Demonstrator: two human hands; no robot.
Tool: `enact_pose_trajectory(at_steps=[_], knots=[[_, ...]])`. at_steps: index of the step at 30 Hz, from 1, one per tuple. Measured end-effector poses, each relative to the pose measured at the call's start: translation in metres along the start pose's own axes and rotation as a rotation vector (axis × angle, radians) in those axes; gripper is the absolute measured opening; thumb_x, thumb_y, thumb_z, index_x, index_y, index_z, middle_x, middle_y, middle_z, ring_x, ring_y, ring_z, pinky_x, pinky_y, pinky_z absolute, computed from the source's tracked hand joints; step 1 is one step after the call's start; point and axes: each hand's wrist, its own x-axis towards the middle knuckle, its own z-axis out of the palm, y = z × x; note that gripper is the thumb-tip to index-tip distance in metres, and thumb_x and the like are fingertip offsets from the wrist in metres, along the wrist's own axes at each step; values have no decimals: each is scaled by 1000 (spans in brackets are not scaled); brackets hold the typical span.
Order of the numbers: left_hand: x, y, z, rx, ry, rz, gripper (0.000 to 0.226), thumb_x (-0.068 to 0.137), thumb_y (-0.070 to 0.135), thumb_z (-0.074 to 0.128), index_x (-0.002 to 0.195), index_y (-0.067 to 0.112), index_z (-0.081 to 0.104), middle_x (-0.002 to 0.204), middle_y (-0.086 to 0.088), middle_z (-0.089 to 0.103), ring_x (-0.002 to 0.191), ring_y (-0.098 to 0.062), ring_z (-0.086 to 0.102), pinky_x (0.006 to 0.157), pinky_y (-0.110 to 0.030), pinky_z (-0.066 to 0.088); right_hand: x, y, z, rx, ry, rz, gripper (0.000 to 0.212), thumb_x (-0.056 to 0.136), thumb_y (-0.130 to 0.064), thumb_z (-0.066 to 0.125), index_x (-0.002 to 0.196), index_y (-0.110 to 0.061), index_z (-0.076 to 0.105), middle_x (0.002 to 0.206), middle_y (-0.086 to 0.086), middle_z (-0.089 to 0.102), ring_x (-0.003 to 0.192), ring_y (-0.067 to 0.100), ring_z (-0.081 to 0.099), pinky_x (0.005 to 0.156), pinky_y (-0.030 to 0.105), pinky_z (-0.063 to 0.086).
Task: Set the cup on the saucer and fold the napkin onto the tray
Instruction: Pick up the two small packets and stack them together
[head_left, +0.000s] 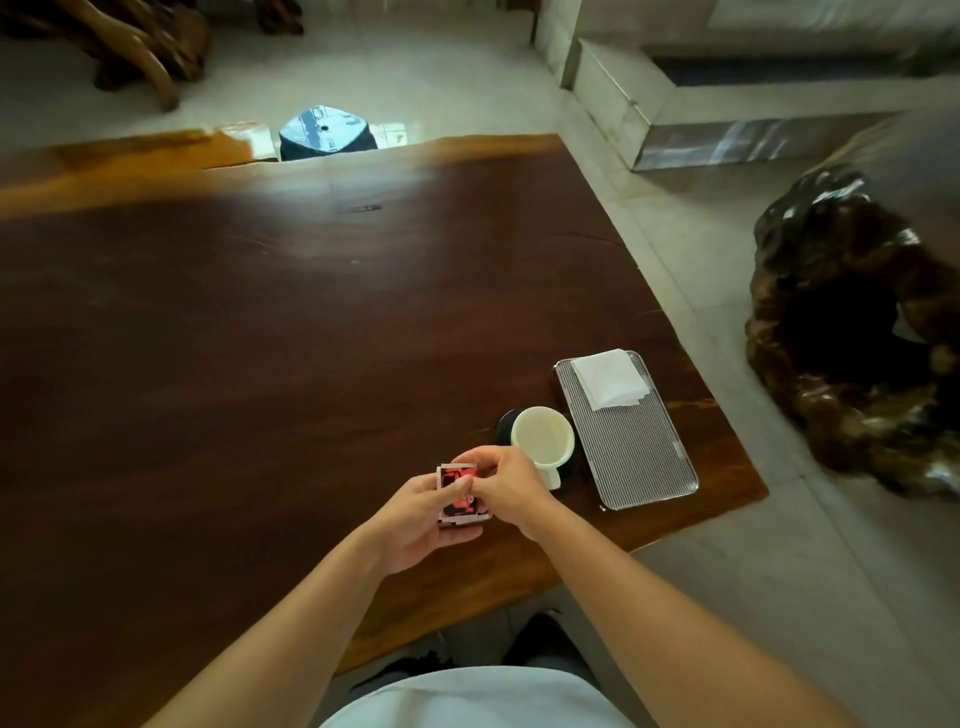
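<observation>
Pinch, both hands: your left hand cradles a small red-and-black packet, fingers curled round it. Your right hand nips its upper edge betw. thumb and fingertips. Loc.: lower centre of frame, over the table.

Cup: cream, handled, upright on dark saucer, just right of your hands. Prob. ceramic: rigid, breakable, glaze likely slick. Take by the handle, which points toward you. Contents: can't tell.

Napkin: white, folded, lying on upper end of ribbed metal tray, right of cup. Prob. light, limp, creases easily. Take by a corner or edge.

Pose: both forearms come in from bottom of frame and converge. Hands meet at the packet, right one slightly higher in frame.

Status, est.: both task items look placed.
</observation>
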Motion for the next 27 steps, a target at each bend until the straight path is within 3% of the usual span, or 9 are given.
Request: enact_pose_trajectory(at_steps=[4,10,21,27], knots=[[-1,1,-11,-79,35,39,27,100,6,56,126,4,62,127,-21,66,114,-36,69,98,-49,56,0,1,-1,144,20,69,52,85,-12,78,132,-21,59,118,3,64,109,22,65,84,32,60],[0,1,-4,-118,-9,23,28,102,1,48,127,3,61,128,-24,65,117,-39,66,101,-51,53,-13,14,-9,357,-75,207,28,91,-20,72,119,-20,71,112,0,75,109,21,68,96,44,57],[31,-2,65,193,148,62,28,91,20,71,118,12,64,117,-13,71,106,-26,71,89,-42,61,-22,42,-68,495,27,250,25,87,-15,76,111,-16,72,107,5,76,101,22,73,83,38,62],[57,1,122,184,249,169,27,90,16,73,116,13,67,110,-11,75,102,-24,73,78,-36,63,-9,63,-137,588,-23,274,19,86,-9,76,105,-9,74,102,10,78,97,28,75,81,39,62]])
